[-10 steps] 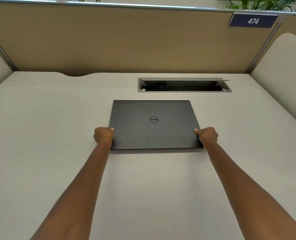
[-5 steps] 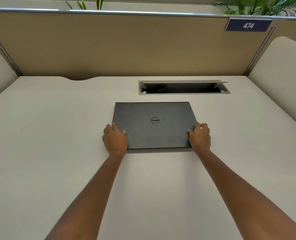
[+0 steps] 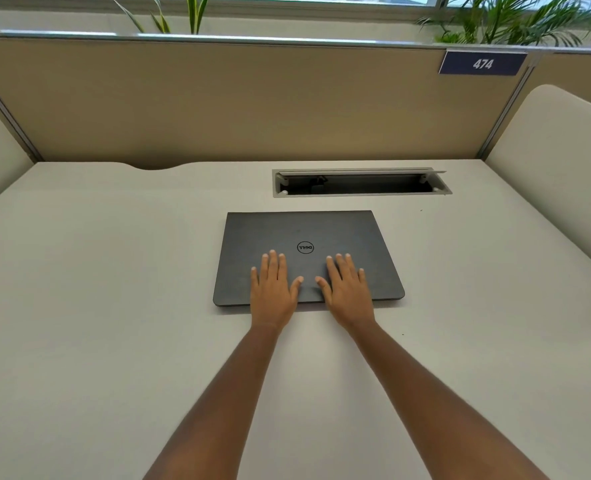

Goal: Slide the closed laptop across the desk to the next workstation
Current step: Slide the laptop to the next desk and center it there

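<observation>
Dark laptop (image 3: 307,233), closed, long axis left-right

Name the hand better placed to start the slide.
Neither clearly: left hand and right hand both lie flat, fingers spread, on the near half of the closed laptop. The next workstation isn't visibly marked, so direction decides; pushing with both looks steadiest.

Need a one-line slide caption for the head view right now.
Left hand and right hand rest flat on the closed laptop on the desk.
</observation>
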The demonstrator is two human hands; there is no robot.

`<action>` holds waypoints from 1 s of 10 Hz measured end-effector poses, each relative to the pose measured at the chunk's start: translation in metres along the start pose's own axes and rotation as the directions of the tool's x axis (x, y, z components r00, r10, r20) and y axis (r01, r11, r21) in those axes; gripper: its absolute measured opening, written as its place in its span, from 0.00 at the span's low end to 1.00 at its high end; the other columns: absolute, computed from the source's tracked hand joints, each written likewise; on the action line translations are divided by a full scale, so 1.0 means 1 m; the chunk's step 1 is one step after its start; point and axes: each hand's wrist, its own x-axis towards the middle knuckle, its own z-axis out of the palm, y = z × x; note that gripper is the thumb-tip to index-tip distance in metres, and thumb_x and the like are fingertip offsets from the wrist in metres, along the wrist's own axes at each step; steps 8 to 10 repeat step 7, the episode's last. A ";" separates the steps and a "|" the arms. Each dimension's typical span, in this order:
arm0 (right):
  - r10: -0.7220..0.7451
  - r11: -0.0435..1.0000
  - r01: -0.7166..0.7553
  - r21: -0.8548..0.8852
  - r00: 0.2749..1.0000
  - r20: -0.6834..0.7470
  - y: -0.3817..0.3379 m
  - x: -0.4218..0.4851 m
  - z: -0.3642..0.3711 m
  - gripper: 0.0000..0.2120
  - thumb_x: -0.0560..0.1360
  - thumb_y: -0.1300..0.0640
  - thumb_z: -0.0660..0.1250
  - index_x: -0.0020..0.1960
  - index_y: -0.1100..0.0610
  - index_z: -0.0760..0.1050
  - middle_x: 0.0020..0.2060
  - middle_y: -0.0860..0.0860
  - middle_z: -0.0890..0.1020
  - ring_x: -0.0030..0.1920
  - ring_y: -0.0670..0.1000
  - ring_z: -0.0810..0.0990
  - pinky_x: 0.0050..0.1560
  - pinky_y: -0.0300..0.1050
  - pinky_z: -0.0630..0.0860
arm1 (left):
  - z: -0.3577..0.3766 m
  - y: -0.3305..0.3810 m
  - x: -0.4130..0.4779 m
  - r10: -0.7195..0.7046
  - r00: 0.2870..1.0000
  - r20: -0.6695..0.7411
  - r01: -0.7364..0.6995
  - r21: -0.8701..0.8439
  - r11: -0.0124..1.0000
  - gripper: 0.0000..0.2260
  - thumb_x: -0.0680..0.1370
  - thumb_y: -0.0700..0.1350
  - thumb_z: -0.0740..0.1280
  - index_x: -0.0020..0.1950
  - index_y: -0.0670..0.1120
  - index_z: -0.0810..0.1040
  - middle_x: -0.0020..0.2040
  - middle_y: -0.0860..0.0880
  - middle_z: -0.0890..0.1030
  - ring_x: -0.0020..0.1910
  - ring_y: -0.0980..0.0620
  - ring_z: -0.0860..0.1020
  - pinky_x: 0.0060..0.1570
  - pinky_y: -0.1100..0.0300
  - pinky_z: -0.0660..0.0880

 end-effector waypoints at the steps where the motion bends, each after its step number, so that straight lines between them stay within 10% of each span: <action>1: -0.017 0.999 0.018 -0.044 1.000 0.026 0.000 -0.002 0.006 0.36 0.76 0.38 0.33 0.77 0.55 0.52 0.78 0.53 0.55 0.78 0.52 0.49 0.76 0.55 0.48 | 0.006 0.000 -0.003 0.038 0.999 0.032 -0.038 0.005 0.999 0.29 0.81 0.57 0.47 0.78 0.44 0.48 0.80 0.45 0.48 0.79 0.48 0.47 0.77 0.50 0.45; 5: -0.010 0.999 0.012 -0.036 0.999 0.040 0.003 -0.001 0.012 0.28 0.80 0.43 0.47 0.77 0.54 0.51 0.78 0.53 0.54 0.78 0.52 0.51 0.76 0.55 0.46 | 0.012 -0.001 -0.004 0.050 0.998 0.039 -0.052 0.037 0.998 0.29 0.81 0.57 0.46 0.78 0.44 0.46 0.80 0.45 0.48 0.79 0.49 0.47 0.77 0.51 0.44; 7: -0.001 1.000 0.002 -0.018 1.000 0.031 0.000 -0.002 -0.004 0.47 0.65 0.33 0.25 0.77 0.52 0.50 0.78 0.52 0.53 0.78 0.52 0.49 0.76 0.55 0.48 | 0.004 0.000 -0.002 0.047 0.999 -0.020 -0.047 0.024 0.999 0.30 0.81 0.58 0.47 0.78 0.43 0.47 0.79 0.45 0.49 0.79 0.48 0.47 0.77 0.50 0.44; 10: -0.001 1.000 0.002 -0.018 1.000 0.031 0.000 -0.002 -0.004 0.47 0.65 0.33 0.25 0.77 0.52 0.50 0.78 0.52 0.53 0.78 0.52 0.49 0.76 0.55 0.48 | 0.004 0.000 -0.002 0.047 0.999 -0.020 -0.047 0.024 0.999 0.30 0.81 0.58 0.47 0.78 0.43 0.47 0.79 0.45 0.49 0.79 0.48 0.47 0.77 0.50 0.44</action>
